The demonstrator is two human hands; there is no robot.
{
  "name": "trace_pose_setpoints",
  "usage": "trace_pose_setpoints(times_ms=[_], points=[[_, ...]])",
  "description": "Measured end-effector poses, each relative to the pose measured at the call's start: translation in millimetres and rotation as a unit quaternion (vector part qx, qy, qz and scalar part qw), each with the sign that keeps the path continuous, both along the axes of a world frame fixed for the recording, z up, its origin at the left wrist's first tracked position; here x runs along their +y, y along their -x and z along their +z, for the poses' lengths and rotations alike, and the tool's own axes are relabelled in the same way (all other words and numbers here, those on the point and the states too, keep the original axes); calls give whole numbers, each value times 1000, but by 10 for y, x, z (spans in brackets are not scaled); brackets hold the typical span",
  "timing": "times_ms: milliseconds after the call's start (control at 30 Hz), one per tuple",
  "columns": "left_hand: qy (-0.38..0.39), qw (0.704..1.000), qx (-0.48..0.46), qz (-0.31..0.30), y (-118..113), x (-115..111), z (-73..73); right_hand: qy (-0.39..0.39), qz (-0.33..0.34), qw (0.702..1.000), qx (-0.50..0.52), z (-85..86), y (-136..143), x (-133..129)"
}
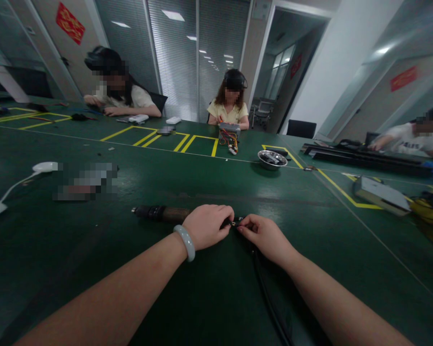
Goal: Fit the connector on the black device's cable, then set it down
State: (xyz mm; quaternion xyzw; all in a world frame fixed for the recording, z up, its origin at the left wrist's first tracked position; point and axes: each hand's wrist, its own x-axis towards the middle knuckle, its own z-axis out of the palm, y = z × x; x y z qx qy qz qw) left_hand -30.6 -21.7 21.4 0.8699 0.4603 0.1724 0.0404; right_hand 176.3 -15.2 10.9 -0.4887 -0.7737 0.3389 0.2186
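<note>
A: State the position of the main item.
B: A dark cylindrical tool (166, 214) lies on the green surface (155, 283), its metal tip pointing left. The left hand (209, 228) covers its right end.

A: And the fingers?
B: Left fingers are pressed together on a small dark piece (226, 222), just right of the tool. Right fingers, on the right hand (267, 235), pinch a small bright fitting (234, 224) beside it. Whether the two parts touch cannot be determined.

A: The cable?
B: The black cable (269, 298) runs from right of the tool towards the wearer. Its upper end is hidden by the right hand.

A: Assessment of handling?
B: Both grips sit close to the contact point, which should favour fine control. In my judgement the left should stay firm while the right makes small adjustments, with slack kept in the cable; a pull or twist could shift the fitting out of line.
</note>
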Motion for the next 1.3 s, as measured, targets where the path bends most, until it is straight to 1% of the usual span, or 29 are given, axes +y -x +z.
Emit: trace_pose_setpoints(times_ms=[267, 467, 833, 1000, 1300], points=[[-6, 1000, -10, -5, 8, 5, -19, -7, 2, 1000, 3, -35, 5, 12], [-6, 1000, -13, -5, 11, 1, -25, 5, 3, 1000, 8, -36, 6, 10], [-2, 1000, 7, 4, -10, -5, 14, 14, 9, 1000, 12, -22, 0, 5], [1, 1000, 11, 1, -13, -15, 32, 4, 6, 1000, 1, -9, 11, -5], [-9, 1000, 3, -6, -9, -12, 10, -3, 14, 1000, 6, -40, 8, 14]])
